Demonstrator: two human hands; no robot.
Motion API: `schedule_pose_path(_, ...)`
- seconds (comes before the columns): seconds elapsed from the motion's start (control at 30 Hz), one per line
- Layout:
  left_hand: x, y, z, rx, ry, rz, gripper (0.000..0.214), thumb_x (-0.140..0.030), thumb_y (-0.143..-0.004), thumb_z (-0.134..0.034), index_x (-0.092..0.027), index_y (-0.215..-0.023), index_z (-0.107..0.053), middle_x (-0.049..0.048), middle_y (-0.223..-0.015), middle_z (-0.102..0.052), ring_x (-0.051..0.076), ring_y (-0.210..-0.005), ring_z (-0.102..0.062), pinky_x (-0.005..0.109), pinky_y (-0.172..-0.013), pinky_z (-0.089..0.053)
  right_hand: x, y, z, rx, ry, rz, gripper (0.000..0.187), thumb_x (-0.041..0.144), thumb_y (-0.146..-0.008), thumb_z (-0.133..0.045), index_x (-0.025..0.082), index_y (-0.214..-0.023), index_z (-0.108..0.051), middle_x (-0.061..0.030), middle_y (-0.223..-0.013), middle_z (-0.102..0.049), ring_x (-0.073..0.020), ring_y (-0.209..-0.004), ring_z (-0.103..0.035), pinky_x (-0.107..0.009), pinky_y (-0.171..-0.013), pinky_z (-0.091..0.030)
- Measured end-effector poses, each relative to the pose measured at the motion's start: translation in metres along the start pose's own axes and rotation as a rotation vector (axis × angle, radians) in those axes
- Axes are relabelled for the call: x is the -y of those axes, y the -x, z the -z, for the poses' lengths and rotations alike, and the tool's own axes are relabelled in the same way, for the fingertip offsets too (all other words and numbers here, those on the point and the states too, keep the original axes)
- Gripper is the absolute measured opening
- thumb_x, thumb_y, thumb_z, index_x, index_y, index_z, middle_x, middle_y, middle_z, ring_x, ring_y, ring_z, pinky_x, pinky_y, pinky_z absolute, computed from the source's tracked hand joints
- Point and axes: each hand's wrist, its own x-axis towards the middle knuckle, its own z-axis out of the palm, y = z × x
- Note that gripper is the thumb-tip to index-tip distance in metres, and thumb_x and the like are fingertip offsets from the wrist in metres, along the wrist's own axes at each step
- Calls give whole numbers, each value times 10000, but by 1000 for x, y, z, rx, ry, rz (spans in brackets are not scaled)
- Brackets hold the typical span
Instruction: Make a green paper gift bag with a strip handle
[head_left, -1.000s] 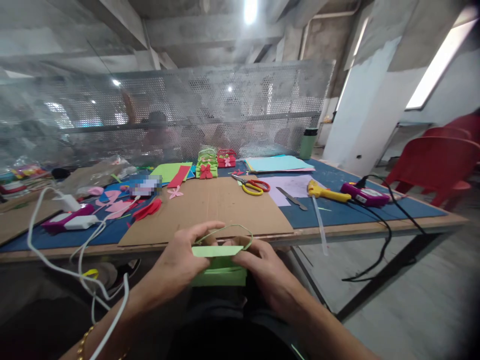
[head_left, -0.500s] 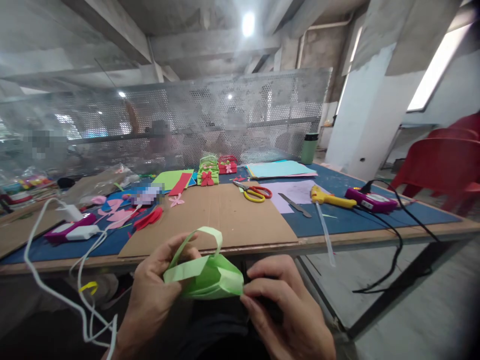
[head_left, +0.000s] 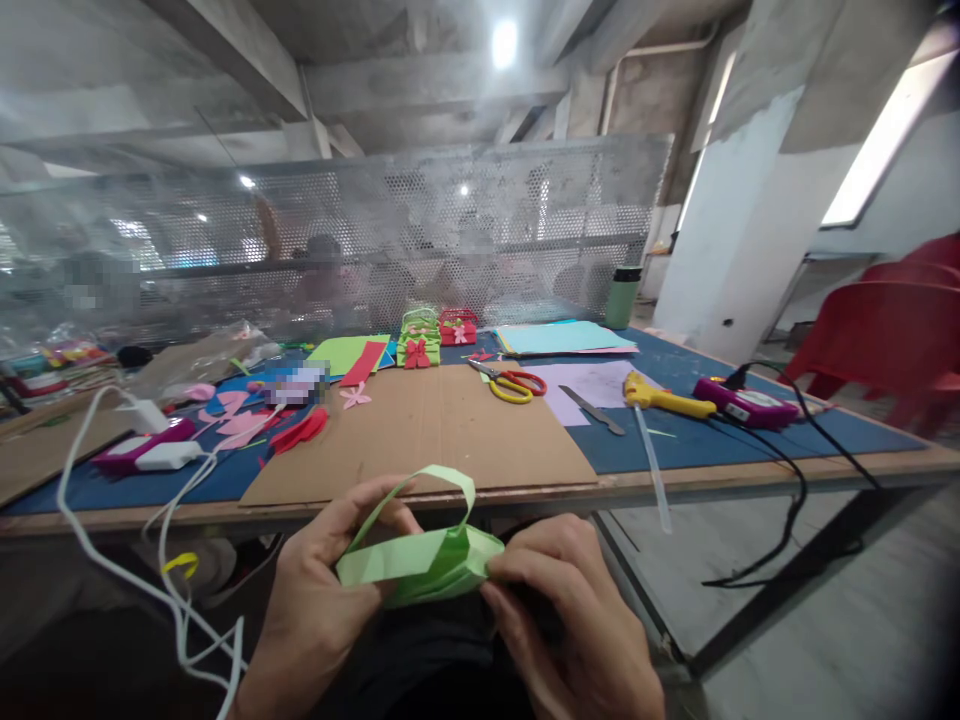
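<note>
A light green folded paper bag (head_left: 431,570) with a strip handle arching over it is held above my lap, in front of the table edge. My left hand (head_left: 322,580) grips its left side, thumb on the near face and fingers behind. With thumb and fingertips my right hand (head_left: 574,610) pinches the bag's right end. Beyond them lies a brown cardboard sheet (head_left: 457,430). On its far right side rest scissors (head_left: 517,385) with red and yellow handles, blades open.
Right of the cardboard lie a grey knife blade (head_left: 592,410), a yellow glue gun (head_left: 667,400) with a glue stick hanging past the edge, and a purple power strip (head_left: 746,405). Finished green paper bags (head_left: 418,340) stand at the back. White cables (head_left: 161,560) droop on the left.
The bag has turned slightly and shifted a little right. Its right end looks pressed narrower between my right fingers. The things on the table stay put.
</note>
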Motion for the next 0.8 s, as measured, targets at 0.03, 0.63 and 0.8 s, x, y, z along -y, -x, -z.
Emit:
schedule_pose_path(0.03, -1, 0, -1, -1, -6, 2, 521, -164, -598, -813, -203, -1109, -723, -29, -770, -677, 93, -608, -606, 147, -537, -456, -1, 0, 0, -8, -6, 3, 277, -11, -860, -611, 163, -1075, -600, -47, -881, -617, -184, -819, -557, -363, -705, -426)
schedule_pose_path(0.63, -7, -7, 4, 108, -159, 59, 545, -140, -635, -723, -198, -1176, -686, -24, -811, -689, 117, -670, -627, 163, -555, -465, -5, 1, -3, 73, 85, -23, 281, 29, -900, -592, 170, -1136, -649, -61, -909, -597, -187, -819, -553, -359, -703, -429)
schedule_pose_path(0.8, -10, -17, 4, 181, -230, 79, 569, -107, -626, -639, -202, -1186, -685, -27, -847, -678, 115, -688, -616, 173, -567, -445, -10, 0, 0, 141, -68, -203, 240, 106, -971, -525, 215, -1141, -654, -56, -974, -598, -172, -884, -603, -313, -742, -487)
